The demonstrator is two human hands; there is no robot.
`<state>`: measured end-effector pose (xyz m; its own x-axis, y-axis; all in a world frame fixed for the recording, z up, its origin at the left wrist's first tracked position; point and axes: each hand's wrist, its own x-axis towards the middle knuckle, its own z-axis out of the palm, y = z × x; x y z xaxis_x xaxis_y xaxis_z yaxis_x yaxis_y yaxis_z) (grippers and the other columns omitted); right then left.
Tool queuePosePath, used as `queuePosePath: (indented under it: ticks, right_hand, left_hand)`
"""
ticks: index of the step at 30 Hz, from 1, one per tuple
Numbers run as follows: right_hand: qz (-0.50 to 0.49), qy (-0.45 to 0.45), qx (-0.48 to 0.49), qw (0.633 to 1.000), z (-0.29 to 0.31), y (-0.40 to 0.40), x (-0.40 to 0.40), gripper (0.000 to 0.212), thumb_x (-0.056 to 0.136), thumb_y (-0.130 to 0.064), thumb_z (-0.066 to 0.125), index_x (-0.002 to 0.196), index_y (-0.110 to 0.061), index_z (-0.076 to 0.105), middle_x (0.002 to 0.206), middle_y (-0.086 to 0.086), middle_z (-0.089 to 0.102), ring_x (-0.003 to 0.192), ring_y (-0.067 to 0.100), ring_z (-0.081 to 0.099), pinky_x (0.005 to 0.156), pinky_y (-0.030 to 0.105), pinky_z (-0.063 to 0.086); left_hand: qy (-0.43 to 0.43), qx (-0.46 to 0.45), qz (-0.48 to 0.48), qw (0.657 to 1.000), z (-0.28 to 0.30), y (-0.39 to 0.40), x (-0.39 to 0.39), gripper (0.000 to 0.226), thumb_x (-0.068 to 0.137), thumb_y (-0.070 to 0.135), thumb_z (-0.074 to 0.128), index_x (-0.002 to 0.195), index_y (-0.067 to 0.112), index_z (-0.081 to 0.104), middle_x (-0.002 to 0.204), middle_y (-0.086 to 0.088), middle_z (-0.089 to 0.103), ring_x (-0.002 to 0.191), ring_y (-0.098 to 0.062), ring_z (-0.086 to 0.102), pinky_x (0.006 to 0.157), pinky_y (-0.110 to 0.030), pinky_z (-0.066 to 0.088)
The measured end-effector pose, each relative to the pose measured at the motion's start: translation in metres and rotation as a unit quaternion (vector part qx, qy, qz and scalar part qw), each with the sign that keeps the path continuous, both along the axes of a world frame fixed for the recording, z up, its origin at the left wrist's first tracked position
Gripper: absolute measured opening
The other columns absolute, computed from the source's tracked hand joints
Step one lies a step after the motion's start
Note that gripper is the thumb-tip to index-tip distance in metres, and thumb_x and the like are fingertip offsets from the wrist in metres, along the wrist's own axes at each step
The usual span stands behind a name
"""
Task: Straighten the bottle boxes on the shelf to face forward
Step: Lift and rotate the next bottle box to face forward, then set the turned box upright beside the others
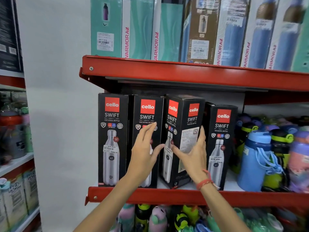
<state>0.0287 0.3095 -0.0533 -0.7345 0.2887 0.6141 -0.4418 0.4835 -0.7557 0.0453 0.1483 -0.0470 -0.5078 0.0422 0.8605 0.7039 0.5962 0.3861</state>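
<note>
Several black Cello Swift bottle boxes stand on the red shelf (150, 195). The far-left box (112, 139) and the second box (148, 111) face forward. The third box (182, 124) is turned and tilted, showing one corner and two faces. The right box (220, 144) faces forward, set slightly back. My left hand (144, 148) is spread in front of the second box, its thumb reaching toward the turned box's left face. My right hand (194, 153) is against the turned box's right side, fingers along its edge, thumb across its printed label.
Loose coloured bottles (260, 156) crowd the shelf to the right of the boxes. An upper red shelf (184, 72) carries tall teal and blue boxes. More bottles lie below. A white wall and another rack (15, 148) stand to the left.
</note>
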Motion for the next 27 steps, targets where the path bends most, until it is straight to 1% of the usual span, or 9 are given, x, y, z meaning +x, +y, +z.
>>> queuePosePath:
  ticks: [3,5,8,11,13,19,22,24,27]
  right_hand:
    - [0.079,0.041,-0.009,0.996,0.012,0.019,0.013,0.124,0.061,-0.048,0.086,0.152,-0.031,0.004,0.158,0.0,0.027,0.144,0.016,0.029,0.116,0.037,0.027]
    - [0.11,0.032,-0.01,0.993,0.018,0.031,0.021,0.123,0.057,-0.055,0.086,0.15,-0.039,0.006,0.154,-0.007,0.034,0.141,0.011,0.034,0.115,0.045,0.033]
    - [0.179,-0.001,-0.014,0.984,0.023,0.048,0.032,0.117,0.062,-0.039,0.087,0.15,-0.041,0.011,0.145,-0.01,0.045,0.131,0.009,0.046,0.11,0.039,0.041]
    - [0.238,-0.022,-0.006,0.971,0.025,0.063,0.036,0.114,0.063,-0.033,0.088,0.15,-0.042,0.014,0.141,-0.004,0.05,0.125,0.011,0.053,0.106,0.037,0.044]
    - [0.271,-0.037,0.003,0.962,0.025,0.072,0.033,0.114,0.063,-0.034,0.089,0.15,-0.044,0.015,0.139,-0.003,0.052,0.125,0.012,0.055,0.109,0.042,0.043]
    - [0.368,-0.091,0.071,0.923,0.045,0.086,0.016,0.1,0.083,-0.021,0.075,0.15,-0.048,0.007,0.154,-0.012,0.036,0.141,0.009,0.037,0.114,0.048,0.035]
    - [0.365,-0.116,0.1,0.918,0.052,0.085,0.009,0.094,0.086,-0.028,0.07,0.147,-0.054,0.004,0.155,-0.016,0.032,0.141,0.013,0.037,0.1,0.045,0.049]
    - [0.352,-0.131,0.103,0.921,0.052,0.083,0.004,0.091,0.088,-0.03,0.067,0.144,-0.059,0.002,0.155,-0.019,0.031,0.138,0.009,0.039,0.084,0.038,0.056]
    - [0.338,-0.127,0.086,0.929,0.044,0.079,-0.007,0.089,0.092,-0.025,0.063,0.147,-0.054,-0.001,0.156,-0.016,0.028,0.142,0.008,0.03,0.099,0.045,0.046]
  left_hand:
    - [-0.06,0.071,-0.05,0.994,0.001,0.01,0.002,0.068,0.084,0.026,0.07,0.144,0.017,0.037,0.134,0.003,0.052,0.122,-0.006,0.049,0.102,-0.017,0.04]
    - [-0.106,0.099,-0.08,0.986,0.004,0.016,0.006,0.075,0.081,0.031,0.071,0.145,0.019,0.033,0.135,0.004,0.052,0.125,-0.004,0.048,0.105,-0.025,0.042]
    - [-0.184,0.121,-0.146,0.964,0.008,0.021,0.013,0.086,0.077,0.042,0.067,0.149,0.026,0.023,0.141,0.003,0.049,0.131,-0.009,0.045,0.103,-0.026,0.041]
    - [-0.251,0.068,-0.251,0.933,0.007,0.022,0.014,0.08,0.086,0.035,0.064,0.15,0.035,0.016,0.15,0.007,0.042,0.136,-0.007,0.039,0.112,-0.035,0.035]
    - [-0.264,0.019,-0.29,0.92,0.005,0.023,0.016,0.078,0.09,0.025,0.061,0.151,0.034,0.013,0.151,0.012,0.04,0.135,-0.002,0.039,0.112,-0.03,0.035]
    - [-0.243,0.036,-0.248,0.937,0.003,0.038,0.015,0.086,0.092,0.015,0.06,0.151,0.036,0.0,0.136,0.037,0.033,0.117,0.028,0.036,0.09,0.003,0.032]
    - [-0.232,0.029,-0.199,0.952,0.003,0.043,0.002,0.088,0.092,0.025,0.059,0.147,0.047,-0.006,0.13,0.049,0.022,0.113,0.035,0.027,0.097,0.0,0.025]
    - [-0.236,0.025,-0.18,0.955,0.003,0.047,-0.006,0.089,0.092,0.027,0.058,0.146,0.048,-0.008,0.127,0.051,0.019,0.122,0.025,0.027,0.104,-0.009,0.023]
    - [-0.247,0.04,-0.167,0.954,-0.003,0.055,-0.015,0.088,0.093,0.023,0.058,0.148,0.042,-0.008,0.134,0.043,0.021,0.13,0.006,0.028,0.107,-0.019,0.022]
